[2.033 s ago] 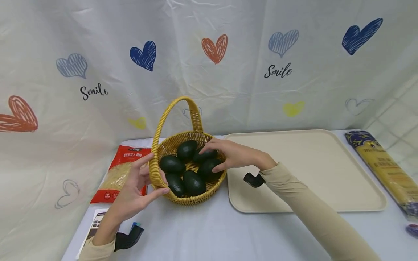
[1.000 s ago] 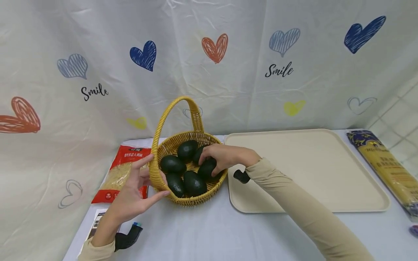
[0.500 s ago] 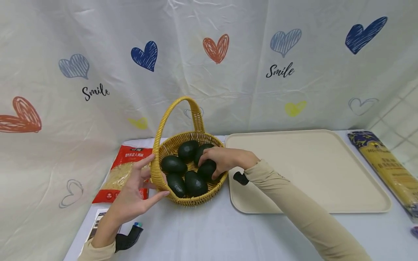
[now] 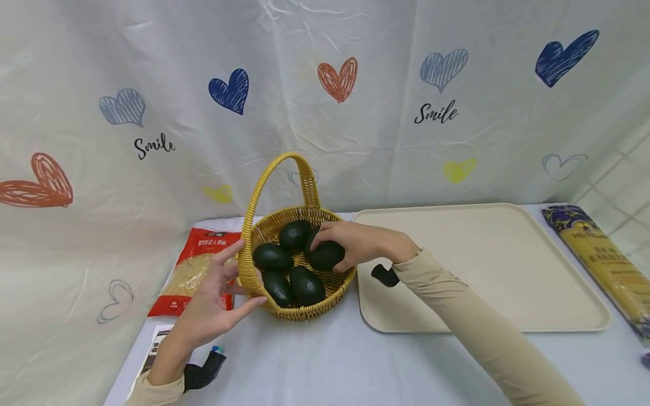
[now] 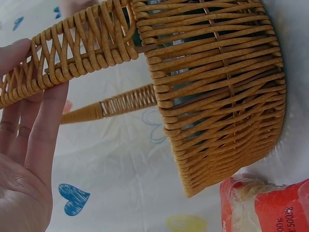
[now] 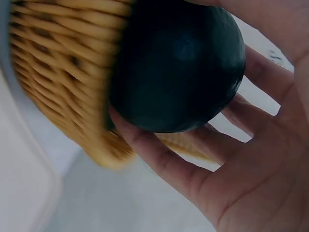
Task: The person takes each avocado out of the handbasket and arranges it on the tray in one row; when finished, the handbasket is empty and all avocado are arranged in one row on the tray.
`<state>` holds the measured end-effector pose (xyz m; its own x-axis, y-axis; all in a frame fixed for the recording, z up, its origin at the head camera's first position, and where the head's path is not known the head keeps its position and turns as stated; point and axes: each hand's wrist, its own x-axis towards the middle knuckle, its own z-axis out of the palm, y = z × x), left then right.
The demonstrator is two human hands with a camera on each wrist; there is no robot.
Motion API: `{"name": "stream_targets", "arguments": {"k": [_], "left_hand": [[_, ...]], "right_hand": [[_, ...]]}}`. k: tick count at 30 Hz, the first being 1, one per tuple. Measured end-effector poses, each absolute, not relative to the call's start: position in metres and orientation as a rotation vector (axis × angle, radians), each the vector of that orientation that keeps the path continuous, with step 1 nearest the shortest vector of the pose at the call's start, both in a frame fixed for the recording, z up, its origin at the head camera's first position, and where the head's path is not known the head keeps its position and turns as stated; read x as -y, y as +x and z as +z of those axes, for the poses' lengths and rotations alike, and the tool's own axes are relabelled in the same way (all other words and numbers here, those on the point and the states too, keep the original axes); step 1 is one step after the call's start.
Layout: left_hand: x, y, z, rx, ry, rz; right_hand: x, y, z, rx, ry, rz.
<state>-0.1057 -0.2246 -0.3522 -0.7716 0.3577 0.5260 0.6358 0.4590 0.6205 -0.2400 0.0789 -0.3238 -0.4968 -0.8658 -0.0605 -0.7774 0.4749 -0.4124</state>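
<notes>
A yellow wicker basket (image 4: 325, 307) with a tall arched handle (image 4: 254, 208) holds several dark green avocados (image 4: 307, 286). My left hand (image 4: 210, 307) has the near side of the handle between thumb and fingers; the left wrist view shows the fingers (image 5: 41, 130) behind the woven band. Over the basket's right side, my right hand (image 4: 363, 243) grips one avocado (image 4: 326, 256). In the right wrist view that avocado (image 6: 178, 67) appears large at the basket's rim, with fingers (image 6: 159, 157) spread around it. Its far side is hidden.
A beige tray (image 4: 482, 265) lies right of the basket, under the right forearm. A red pasta bag (image 4: 175, 304) sits left, partly behind the left hand. A yellow pasta packet (image 4: 599, 254) lies at the far right. A heart-printed curtain (image 4: 386, 141) hangs behind.
My right hand closed on the right-hand avocado in the basket, then lifted it slightly. The left hand has stayed at the handle. The view has shifted a little.
</notes>
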Motion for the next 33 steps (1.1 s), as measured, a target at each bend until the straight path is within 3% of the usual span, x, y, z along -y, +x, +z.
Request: {"name": "stream_targets", "arguments": {"k": [7, 16, 33], "left_hand": [[0.224, -0.105, -0.353, 2.383, -0.861, -1.202], [0.222, -0.102, -0.351, 2.382, -0.849, -1.176], [0.219, -0.099, -0.350, 2.402, -0.827, -1.138]], "right_hand": [[-0.100, -0.226, -0.286, -2.545, -1.506, -0.612], [-0.139, -0.206, -0.271, -2.671, -1.522, -0.757], [-0.206, -0.202, -0.340, -2.821, -1.121, -1.109]]}}
